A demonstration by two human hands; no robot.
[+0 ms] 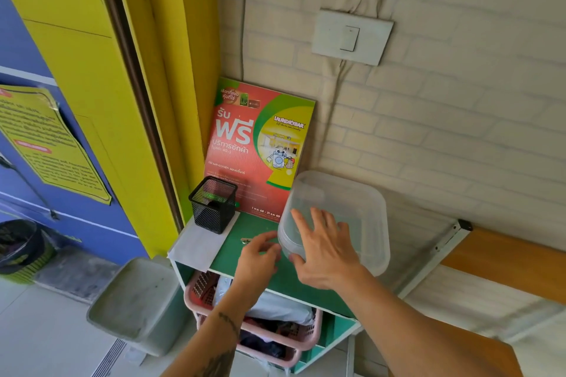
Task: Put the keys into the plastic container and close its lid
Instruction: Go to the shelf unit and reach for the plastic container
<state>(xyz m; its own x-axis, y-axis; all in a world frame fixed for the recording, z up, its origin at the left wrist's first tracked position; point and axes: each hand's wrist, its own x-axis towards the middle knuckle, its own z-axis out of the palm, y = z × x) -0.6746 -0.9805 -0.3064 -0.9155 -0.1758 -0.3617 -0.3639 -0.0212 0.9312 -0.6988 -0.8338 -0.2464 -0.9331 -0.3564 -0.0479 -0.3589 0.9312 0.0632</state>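
Note:
A clear plastic container [352, 202] with its lid on stands at the right end of a green shelf top [254, 225]. My right hand [324, 251] lies spread on its lid, thumb against the near left corner. The keys [246, 241] lie on the green top just left of the container, mostly hidden by my left hand [258, 257]. That hand's fingertips are curled down around the keys; whether it grips them is unclear.
A black mesh pen cup [213, 203] stands on a white sheet [199, 243] at the shelf's left. A red laundry poster [257, 144] leans on the brick wall. Pink baskets [275, 330] of clothes sit below, a grey bin [134, 300] to the left, a wooden bench [505, 257] at right.

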